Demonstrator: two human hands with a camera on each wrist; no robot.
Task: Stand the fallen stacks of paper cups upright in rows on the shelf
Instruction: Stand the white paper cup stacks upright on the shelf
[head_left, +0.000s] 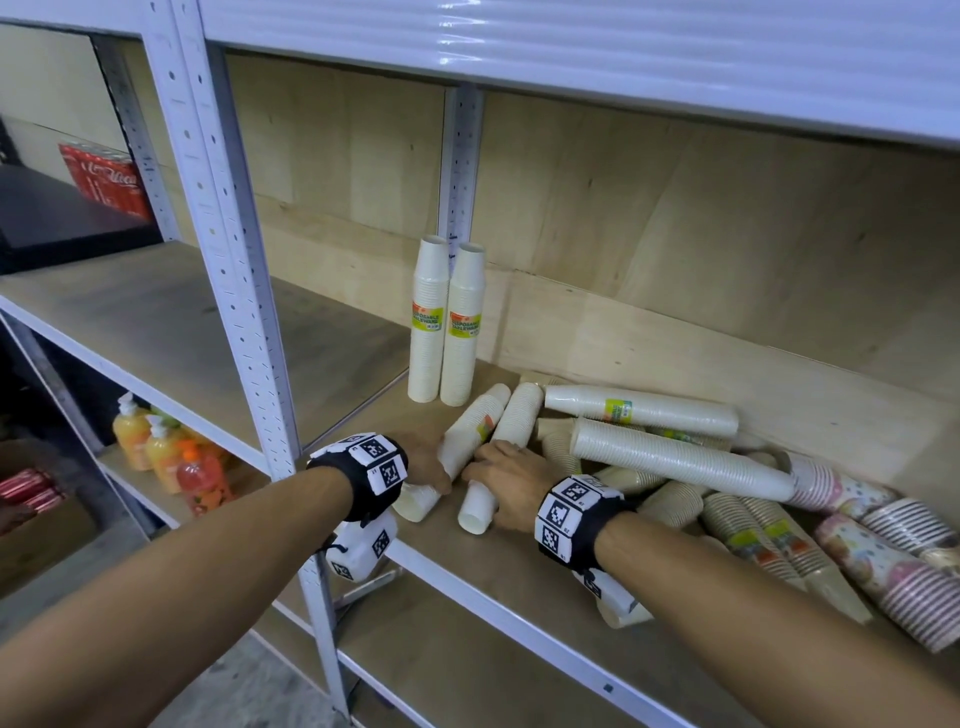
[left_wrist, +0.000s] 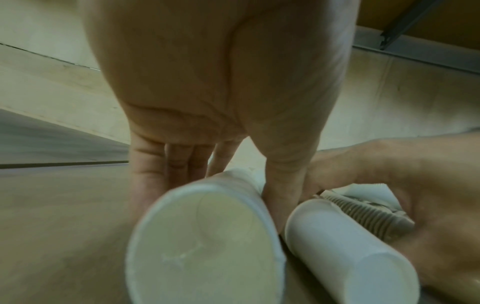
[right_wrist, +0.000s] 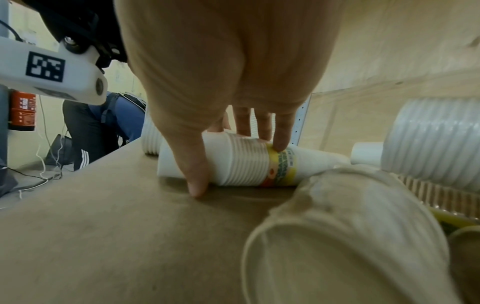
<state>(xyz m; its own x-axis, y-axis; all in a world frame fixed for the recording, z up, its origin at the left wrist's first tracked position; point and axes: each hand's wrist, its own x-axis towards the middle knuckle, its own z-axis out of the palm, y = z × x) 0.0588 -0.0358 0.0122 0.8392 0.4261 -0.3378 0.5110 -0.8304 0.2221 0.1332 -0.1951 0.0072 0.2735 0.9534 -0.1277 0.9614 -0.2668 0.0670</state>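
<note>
On the shelf (head_left: 332, 332), two white cup stacks are lying side by side near the front edge. The left hand (head_left: 428, 467) is wrapping around the left stack (head_left: 462, 447), fingers on one side and thumb on the other. The right hand (head_left: 511, 480) is gripping the right stack (head_left: 506, 447) the same way. Behind them, two stacks (head_left: 447, 322) are standing up, touching each other, by the back wall. To the right, a pile (head_left: 727, 483) of fallen stacks is lying mixed up. Below, juice bottles (head_left: 166, 457) are sitting on a lower shelf.
</note>
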